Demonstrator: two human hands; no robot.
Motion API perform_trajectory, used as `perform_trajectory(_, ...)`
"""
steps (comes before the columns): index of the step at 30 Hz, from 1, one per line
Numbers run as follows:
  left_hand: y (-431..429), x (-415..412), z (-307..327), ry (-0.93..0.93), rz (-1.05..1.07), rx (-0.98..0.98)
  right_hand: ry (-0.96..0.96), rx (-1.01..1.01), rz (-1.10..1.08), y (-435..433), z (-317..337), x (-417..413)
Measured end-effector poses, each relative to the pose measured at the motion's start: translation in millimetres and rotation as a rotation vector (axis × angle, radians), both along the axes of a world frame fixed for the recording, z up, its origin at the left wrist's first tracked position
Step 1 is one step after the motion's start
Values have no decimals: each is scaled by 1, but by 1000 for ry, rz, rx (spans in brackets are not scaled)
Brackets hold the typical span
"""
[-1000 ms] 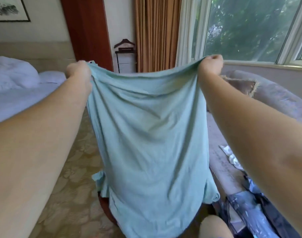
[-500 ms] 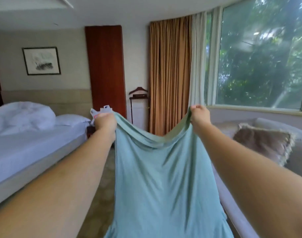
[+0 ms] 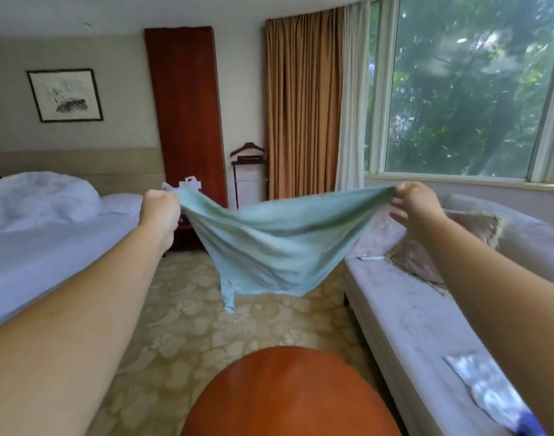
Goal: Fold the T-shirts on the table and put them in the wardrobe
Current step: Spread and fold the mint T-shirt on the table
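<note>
A light teal T-shirt billows out in the air ahead of me, stretched between both hands over the carpet. My left hand grips one corner of its hem with fingers curled. My right hand pinches the other corner, its lower fingers spread loose. The shirt's free end swings away from me, and a sleeve hangs down at its lower left. The round reddish-brown table lies below me at the bottom of the view, nothing on its visible top. A tall dark red wooden panel stands against the far wall.
A bed with white bedding fills the left side. A grey sofa with a tasselled cushion runs along the right under the window; shiny plastic packaging lies on its near end. A valet stand stands by the brown curtain. Patterned carpet lies between.
The shirt hung straight down from my raised hands; now my hands are lower and wider apart, and the shirt has flicked forward and up, uncovering the table.
</note>
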State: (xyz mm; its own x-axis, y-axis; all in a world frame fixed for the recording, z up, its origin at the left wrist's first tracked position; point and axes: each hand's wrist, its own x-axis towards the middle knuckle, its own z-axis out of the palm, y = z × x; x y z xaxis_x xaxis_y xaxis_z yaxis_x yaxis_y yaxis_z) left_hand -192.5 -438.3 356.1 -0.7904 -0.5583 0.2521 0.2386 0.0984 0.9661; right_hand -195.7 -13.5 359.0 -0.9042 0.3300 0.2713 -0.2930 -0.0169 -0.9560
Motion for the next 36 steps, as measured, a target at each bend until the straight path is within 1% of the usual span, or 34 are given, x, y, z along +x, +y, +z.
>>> perform_trajectory(2,6,37,-39,-65,-49,75,-89,63,-14,19,-49,31)
perform_trajectory(5,28,100,-91,-165,-126,219,-215,31,-12,36,-115,79)
perform_trajectory(7,36,136,-124,-243,-118,244,-293,30,-8,40,-153,111)
perform_trajectory(8,35,150,-142,-299,-92,211,-334,43,-8,40,-169,126)
perform_trajectory(10,35,177,-173,-435,-70,19,-412,122,20,42,-198,152)
perform_trajectory(11,34,189,-187,-524,-117,-78,-459,181,38,43,-211,163)
perform_trajectory(13,35,211,-209,-750,-280,-260,-558,320,72,46,-231,186)
perform_trajectory(15,34,231,-227,-965,-428,-448,-642,415,94,48,-243,207)
perform_trajectory(17,33,246,-240,-1118,-535,-543,-726,554,163,49,-249,222)
perform_trajectory(19,34,257,-249,-1250,-646,-592,-840,749,266,50,-254,229)
perform_trajectory(21,38,261,-254,-1335,-723,-641,-976,955,362,49,-259,232)
perform_trajectory(23,43,256,-257,-1310,-692,-737,-1017,1041,371,44,-265,226)
perform_trajectory(24,44,250,-262,-1257,-647,-798,-980,1071,344,38,-266,222)
perform_trajectory(27,50,225,-283,-1058,-529,-943,-777,1265,251,5,-270,205)
perform_trajectory(29,57,209,-303,-950,-483,-1007,-722,1297,294,-18,-287,188)
perform_trajectory(32,72,192,-332,-790,-400,-1177,-650,1329,393,-47,-328,172)
perform_trajectory(34,82,181,-352,-693,-417,-1235,-624,1389,480,-60,-360,165)
perform_trajectory(36,93,168,-370,-684,-459,-1275,-604,1448,496,-70,-390,156)
